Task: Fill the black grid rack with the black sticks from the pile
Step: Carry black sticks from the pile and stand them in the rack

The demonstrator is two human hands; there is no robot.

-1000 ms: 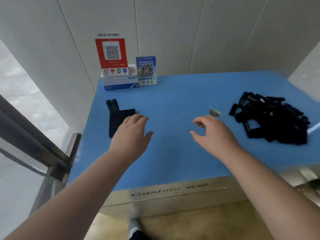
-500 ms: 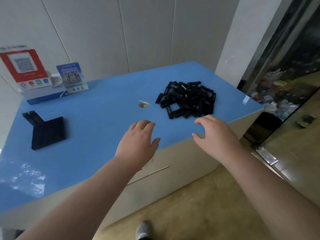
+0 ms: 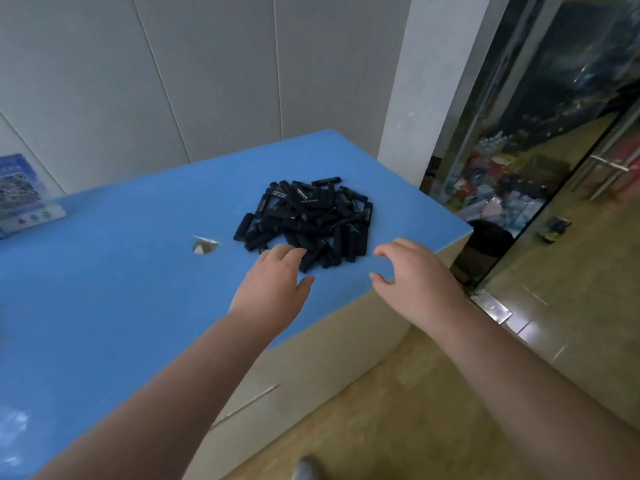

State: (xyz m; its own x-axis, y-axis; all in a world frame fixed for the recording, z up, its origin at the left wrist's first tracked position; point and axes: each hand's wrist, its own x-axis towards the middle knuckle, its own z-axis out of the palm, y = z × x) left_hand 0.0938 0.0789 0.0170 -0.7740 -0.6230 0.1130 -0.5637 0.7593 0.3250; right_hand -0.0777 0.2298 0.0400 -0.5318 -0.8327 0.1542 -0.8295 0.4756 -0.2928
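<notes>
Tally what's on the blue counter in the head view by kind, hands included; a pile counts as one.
Pile of black sticks: 1
Blue QR code sign: 1
Small shiny scrap: 1
Hands: 2, left hand at the pile's near edge, right hand beside it
Total: 5
The rack is out of view.

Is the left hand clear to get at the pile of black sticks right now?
Probably yes. The left hand is open, its fingertips at the near edge of the pile of black sticks, with nothing between them; the right hand hovers off to the side.

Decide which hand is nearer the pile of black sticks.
Left. The left hand has fingertips at the pile of black sticks's near edge; the right hand hovers beside it, apart.
</notes>
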